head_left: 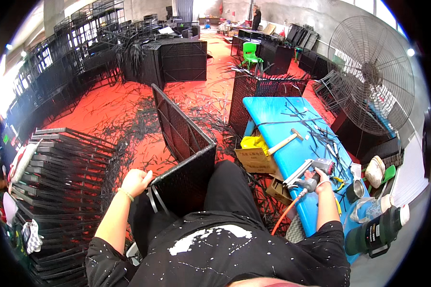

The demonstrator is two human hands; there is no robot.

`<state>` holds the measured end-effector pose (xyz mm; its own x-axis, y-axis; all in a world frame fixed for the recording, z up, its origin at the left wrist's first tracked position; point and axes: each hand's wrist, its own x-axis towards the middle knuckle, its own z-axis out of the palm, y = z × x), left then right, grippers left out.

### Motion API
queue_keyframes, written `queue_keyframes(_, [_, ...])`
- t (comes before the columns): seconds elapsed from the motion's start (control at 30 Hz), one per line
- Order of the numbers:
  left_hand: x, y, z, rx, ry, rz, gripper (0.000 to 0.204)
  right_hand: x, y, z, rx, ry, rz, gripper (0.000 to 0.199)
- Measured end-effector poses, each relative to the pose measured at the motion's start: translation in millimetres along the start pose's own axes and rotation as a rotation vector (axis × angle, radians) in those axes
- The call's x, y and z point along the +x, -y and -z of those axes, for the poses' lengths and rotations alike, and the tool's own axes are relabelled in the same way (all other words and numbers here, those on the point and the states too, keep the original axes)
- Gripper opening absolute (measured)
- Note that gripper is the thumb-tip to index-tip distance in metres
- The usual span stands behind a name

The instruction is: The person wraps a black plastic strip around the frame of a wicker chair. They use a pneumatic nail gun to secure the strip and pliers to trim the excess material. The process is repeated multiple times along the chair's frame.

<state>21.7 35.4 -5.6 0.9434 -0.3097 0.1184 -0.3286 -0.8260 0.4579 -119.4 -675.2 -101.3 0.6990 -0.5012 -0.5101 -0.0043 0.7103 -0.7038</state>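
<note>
My left hand (135, 182) is closed on the near left edge of a black woven wicker frame (189, 168), which stands tilted against my legs. Pale, shiny strips (156, 198) hang from that edge just below my fingers. Over the blue table (269, 111) on my right, my right hand (317, 182) grips a pneumatic staple gun (299, 173). From its handle an orange air hose (287, 210) runs down past the table's near side. A hammer (286, 141) with a wooden handle lies farther up the table, among loose black strips (326, 146).
A cardboard box (255, 160) with yellow plastic stands beside the table. At its near right end are a metal cup (355, 191) and a green thermos (374, 233). A large fan (371, 74) stands right; stacked black frames (67, 177) stand left. Black scraps litter the red floor (143, 153).
</note>
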Motion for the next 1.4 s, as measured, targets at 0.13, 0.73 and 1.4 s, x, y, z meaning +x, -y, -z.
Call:
queue_keyframes(0.13, [9.8,6.0,-7.0,-0.064,-0.047,-0.083,0.047,8.4,0.4,-27.4,-0.226,-0.029,0.133,0.026])
queue_keyframes(0.73, [9.7,19.2,-10.7,-0.051,0.011,-0.044,0.052,-209.9,-201.2,-265.5,-1.207,1.209,1.164,0.057])
queue_keyframes(1.4, [-0.9,10.3,-1.2,-0.071,0.009,0.038,0.049,-226.0,-260.0,-297.3,-1.552,1.375,1.169,0.079])
